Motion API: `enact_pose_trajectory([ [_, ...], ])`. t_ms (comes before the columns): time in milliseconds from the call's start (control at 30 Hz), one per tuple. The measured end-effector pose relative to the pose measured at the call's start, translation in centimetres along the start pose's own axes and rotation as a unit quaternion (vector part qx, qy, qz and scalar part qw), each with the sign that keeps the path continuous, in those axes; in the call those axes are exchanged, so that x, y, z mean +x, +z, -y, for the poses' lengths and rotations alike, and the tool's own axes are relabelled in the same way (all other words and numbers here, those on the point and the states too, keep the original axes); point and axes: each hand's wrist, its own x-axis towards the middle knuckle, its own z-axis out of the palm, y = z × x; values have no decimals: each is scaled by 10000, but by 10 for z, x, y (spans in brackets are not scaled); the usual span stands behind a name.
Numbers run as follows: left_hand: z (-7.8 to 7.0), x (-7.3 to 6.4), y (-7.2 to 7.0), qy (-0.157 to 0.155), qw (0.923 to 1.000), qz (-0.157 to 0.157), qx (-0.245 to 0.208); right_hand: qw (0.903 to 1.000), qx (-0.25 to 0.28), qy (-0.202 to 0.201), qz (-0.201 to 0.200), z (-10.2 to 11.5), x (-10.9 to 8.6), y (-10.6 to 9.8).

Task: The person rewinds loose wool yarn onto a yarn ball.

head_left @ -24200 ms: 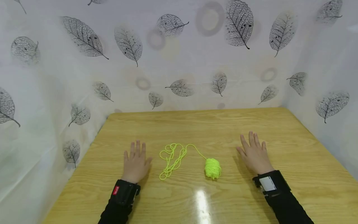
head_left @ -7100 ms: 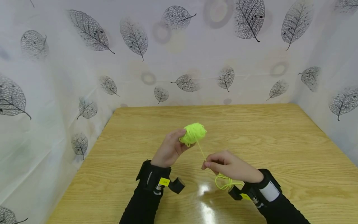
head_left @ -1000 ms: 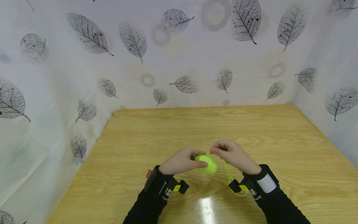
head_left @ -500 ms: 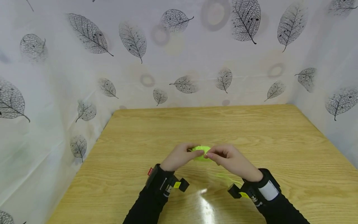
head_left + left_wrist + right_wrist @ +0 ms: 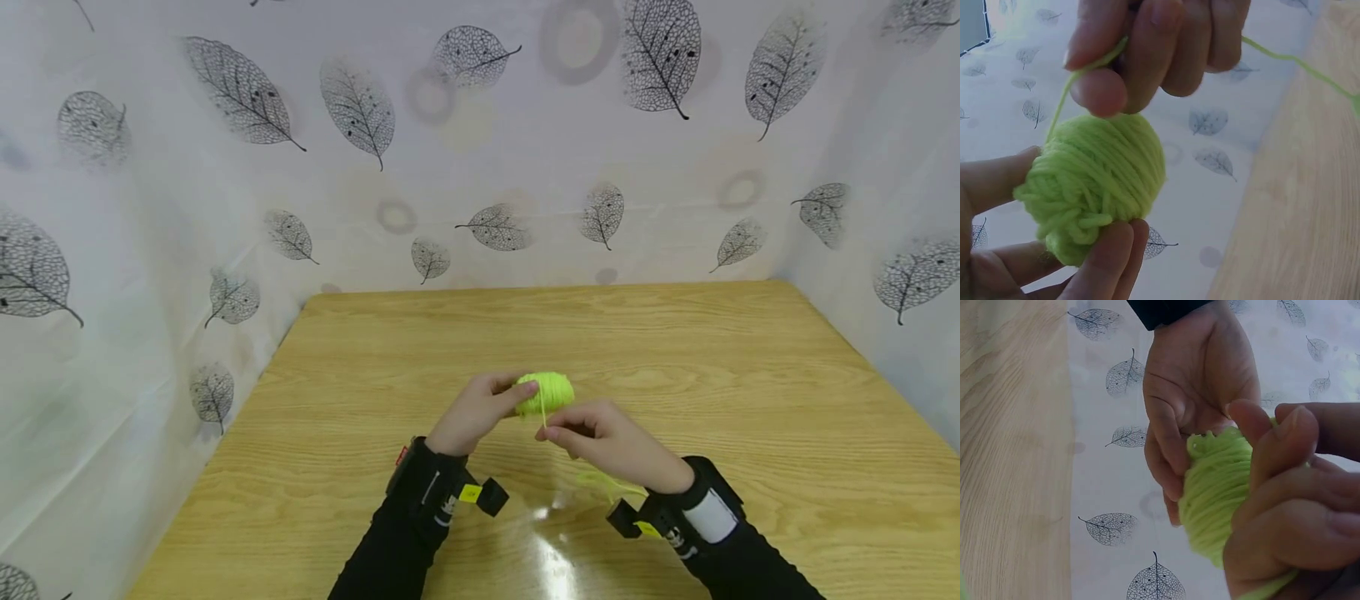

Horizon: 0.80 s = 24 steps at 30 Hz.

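Left hand (image 5: 478,413) is gripping yarn ball (image 5: 557,390), apparently steadying it; right hand (image 5: 621,443) is pinching strand (image 5: 543,410), presumably tensioning it.

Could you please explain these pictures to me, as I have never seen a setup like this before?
There is no machine at work here: a person is working bare-handed. The wide picture comes from a camera worn on the head, looking forward and down over a wooden table with a leaf-patterned sheet behind it. The two close-ups come from cameras worn one on each wrist. The left hand holds a yellow-green ball of yarn, and the right hand pinches the strand running from it. More loose yarn shows below the right hand; it is blurred, so I cannot tell whether it rests on the table.
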Motion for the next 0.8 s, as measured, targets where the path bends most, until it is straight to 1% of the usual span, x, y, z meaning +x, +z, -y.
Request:
enact_pose_trajectory([
  [100, -2, -1, 0, 25, 9996, -15, -268, 9998, -55, 111, 123, -2, 1, 2],
  [167, -3, -2, -1, 61, 9990, 63, -433, 9994, -105, 256, 193, -4, 1, 3],
  [267, -6, -4, -3, 98, 9974, 313, -643, 9986, -65, 450, 277, -8, 2, 3],
  [400, -10, -7, -6, 141, 9937, 775, -803, 9976, 128, 592, 329, -13, 1, 2],
  [433, -10, -8, -7, 144, 9928, 887, -788, 9972, 179, 637, 344, -14, 1, 1],
  [500, -12, -9, -8, 161, 9912, 1099, -715, 9965, 116, 753, 338, -17, 1, -2],
  [633, -13, -10, -11, 193, 9879, 1481, -409, 9949, -322, 910, 282, -21, 0, -9],
  [733, -14, -11, -12, 246, 9849, 1702, -177, 9927, -642, 988, 242, -25, -1, -14],
  [800, -15, -11, -13, 274, 9832, 1802, -43, 9913, -733, 1066, 232, -27, -1, -18],
])
